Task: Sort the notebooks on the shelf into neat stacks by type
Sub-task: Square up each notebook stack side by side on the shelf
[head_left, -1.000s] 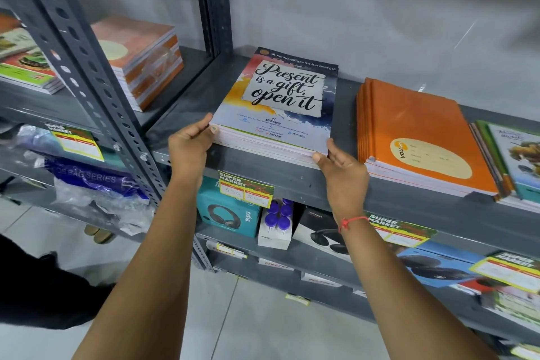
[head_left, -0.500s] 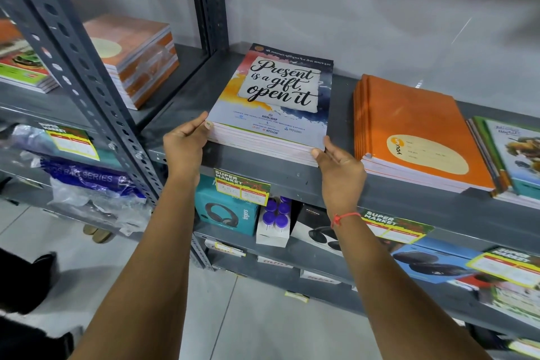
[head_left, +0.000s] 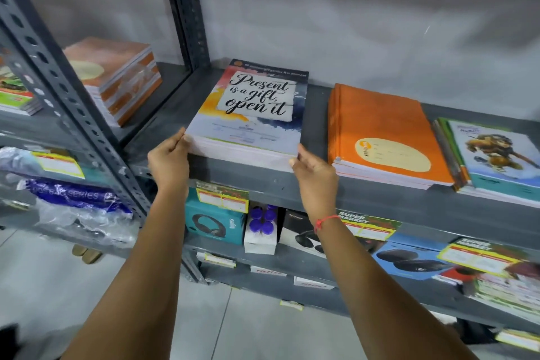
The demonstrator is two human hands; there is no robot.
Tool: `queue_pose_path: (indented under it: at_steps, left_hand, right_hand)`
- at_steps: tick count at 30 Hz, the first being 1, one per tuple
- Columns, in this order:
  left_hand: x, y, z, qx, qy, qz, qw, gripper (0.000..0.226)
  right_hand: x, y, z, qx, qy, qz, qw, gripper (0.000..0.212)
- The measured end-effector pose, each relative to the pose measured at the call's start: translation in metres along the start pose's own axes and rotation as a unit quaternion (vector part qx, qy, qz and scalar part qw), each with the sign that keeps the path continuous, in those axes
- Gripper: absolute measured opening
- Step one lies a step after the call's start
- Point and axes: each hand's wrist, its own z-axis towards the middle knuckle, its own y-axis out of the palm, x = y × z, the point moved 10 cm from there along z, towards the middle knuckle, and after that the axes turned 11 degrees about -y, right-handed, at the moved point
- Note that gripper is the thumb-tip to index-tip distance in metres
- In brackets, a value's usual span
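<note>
A stack of notebooks with a "Present is a gift, open it" cover (head_left: 257,108) lies on the grey shelf (head_left: 365,199). My left hand (head_left: 169,162) presses its near left corner. My right hand (head_left: 314,175) presses its near right corner. Both hold the stack's front edge from the sides. To the right lies a stack of orange notebooks (head_left: 382,131), then a stack with a cartoon cover (head_left: 493,158) at the frame's right edge.
A slotted grey upright (head_left: 67,108) stands left of my left hand. Behind it, another shelf bay holds an orange-brown notebook stack (head_left: 117,79) and green ones (head_left: 14,93). Below are boxed headphones (head_left: 214,221), price tags and plastic bags.
Both hands stay on the stack's near corners. The stack has been nudged slightly back on the shelf and squared; the view has shifted a little.
</note>
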Motion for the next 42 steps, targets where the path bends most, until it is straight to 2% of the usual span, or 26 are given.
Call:
queue_pose_path:
  at_steps: [2,4,7,8,10,11,13,16,20,22,27,33,42]
  left_hand:
    - [0.006,-0.003,-0.032,0.104,0.033,0.112,0.988,0.038]
    - [0.012,0.02,-0.08,0.128,0.093,0.206,0.966,0.042]
    - [0.005,0.088,-0.147,0.002,0.209,0.226,0.952,0.041]
    - [-0.002,0.11,-0.162,-0.049,0.225,0.224,0.947,0.04]
    - [-0.016,0.147,-0.181,-0.141,0.21,0.206,0.945,0.041]
    - [-0.02,0.161,-0.186,-0.176,0.196,0.196,0.945,0.042]
    - [-0.029,0.183,-0.189,-0.218,0.17,0.191,0.942,0.047]
    - [-0.038,0.2,-0.186,-0.245,0.111,0.18,0.946,0.05]
    - [-0.045,0.205,-0.181,-0.24,0.066,0.145,0.957,0.045]
    - [-0.046,0.205,-0.18,-0.237,0.068,0.151,0.957,0.044]
    - [-0.045,0.201,-0.183,-0.253,0.024,0.093,0.963,0.046]
    - [-0.044,0.196,-0.184,-0.227,0.004,0.045,0.973,0.044]
    - [-0.045,0.191,-0.181,-0.155,-0.003,0.01,0.988,0.038]
  right_hand:
    - [-0.007,-0.01,-0.01,-0.015,-0.017,-0.004,1.0,0.037]
    - [-0.019,-0.05,-0.021,0.068,-0.072,-0.031,0.995,0.028]
    - [-0.029,-0.126,-0.035,0.212,-0.133,-0.016,0.968,0.026]
    - [-0.025,-0.152,-0.036,0.25,-0.135,-0.002,0.959,0.027]
    - [-0.003,-0.195,-0.035,0.313,-0.092,0.023,0.945,0.025]
    - [0.011,-0.208,-0.032,0.317,-0.062,0.025,0.946,0.031]
    - [0.031,-0.22,-0.021,0.272,-0.012,0.009,0.962,0.046]
    - [0.048,-0.22,-0.005,0.188,0.037,-0.018,0.981,0.055]
    - [0.049,-0.2,0.003,0.076,0.044,-0.071,0.994,0.06]
    - [0.047,-0.196,0.003,0.052,0.034,-0.081,0.995,0.065]
    - [0.053,-0.203,0.008,0.022,0.032,-0.001,0.999,0.065]
    - [0.051,-0.213,0.014,0.03,0.01,0.034,0.999,0.058]
    - [0.064,-0.219,0.021,0.092,0.031,0.082,0.992,0.049]
